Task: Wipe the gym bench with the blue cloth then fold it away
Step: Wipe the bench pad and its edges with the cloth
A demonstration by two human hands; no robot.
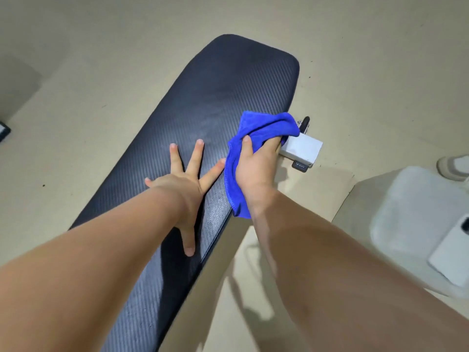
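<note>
Fingers (271, 147) of your right hand (253, 171) curl round the bunched blue cloth (269, 125), which sits at the right edge of the gym bench (215, 92), about midway along. Your left hand (182, 185) lies flat on the pad just beside the cloth, fingers spread straight, holding nothing. Just past the cloth, a white block (302, 149) with a black knob (306, 121) sticks out from under the bench. Well to your right, on the floor (101, 72): a pale cushion (411, 207) carrying a phone (454, 252), and a shoe (451, 166).

Bright even light, pale sheen on bench (203, 115), soft shadows on floor (355, 59), edges stretched, blurred.
</note>
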